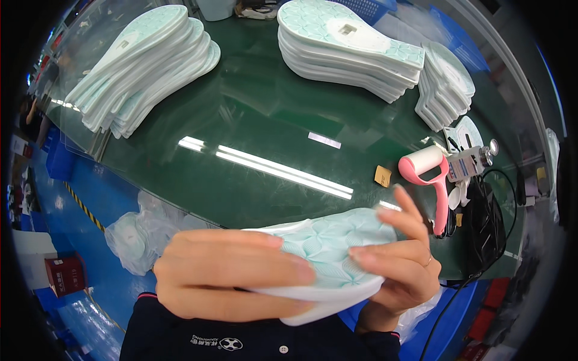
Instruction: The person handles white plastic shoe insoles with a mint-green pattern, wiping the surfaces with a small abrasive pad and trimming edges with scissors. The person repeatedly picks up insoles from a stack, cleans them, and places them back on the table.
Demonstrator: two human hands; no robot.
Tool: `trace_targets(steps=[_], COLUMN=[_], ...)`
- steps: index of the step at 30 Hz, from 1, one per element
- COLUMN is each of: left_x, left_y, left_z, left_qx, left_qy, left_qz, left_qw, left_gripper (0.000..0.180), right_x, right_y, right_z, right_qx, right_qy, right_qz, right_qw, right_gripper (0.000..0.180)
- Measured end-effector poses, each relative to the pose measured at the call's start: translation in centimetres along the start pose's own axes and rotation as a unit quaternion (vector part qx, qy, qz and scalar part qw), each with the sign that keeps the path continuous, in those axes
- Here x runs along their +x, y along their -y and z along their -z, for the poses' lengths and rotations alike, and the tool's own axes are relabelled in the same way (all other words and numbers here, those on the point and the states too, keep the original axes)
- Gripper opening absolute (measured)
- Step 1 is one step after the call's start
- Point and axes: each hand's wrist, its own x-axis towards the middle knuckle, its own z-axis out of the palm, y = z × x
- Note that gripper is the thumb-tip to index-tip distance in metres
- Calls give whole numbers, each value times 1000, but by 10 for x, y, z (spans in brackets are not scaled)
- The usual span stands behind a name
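Both hands sit close in front of the chest (271,343), level with each other and a little apart. The left hand (211,274) comes in with its back upward, fingers extended together toward the right and the lowest digit set apart below, as in a pinch; motion blurs its fingertips. The right hand (406,265) faces it, bent at the wrist (373,319), with one fingertip pressing in toward the left and other fingers lifted, loosely curved, the topmost blurred. A thin ring (428,261) circles one right finger. Dark sleeves (135,322) with reddish edges cover the forearms, ending at the wrists.
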Motion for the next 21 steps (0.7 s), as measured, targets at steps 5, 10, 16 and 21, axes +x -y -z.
trace_targets(steps=[5,10,16,21], left_x=[-9,-10,-3,10], left_y=[-4,-5,-2,-15], left_z=[-15,-18,-15,-4], left_qx=[49,-85,-99,-83], left_qy=[-133,-122,-102,5], left_qz=[194,245,185,178], left_qw=[971,958,973,980], left_gripper=[108,78,71,83], right_x=[-2,-16,-31,-39], right_y=[-3,-4,-13,-32], right_z=[-20,-26,-36,-32], right_qx=[139,286,366,344], right_qy=[-169,-273,-270,-138], right_qz=[-74,-134,-194,-168], right_qw=[973,909,869,913], right_gripper=[20,17,14,14])
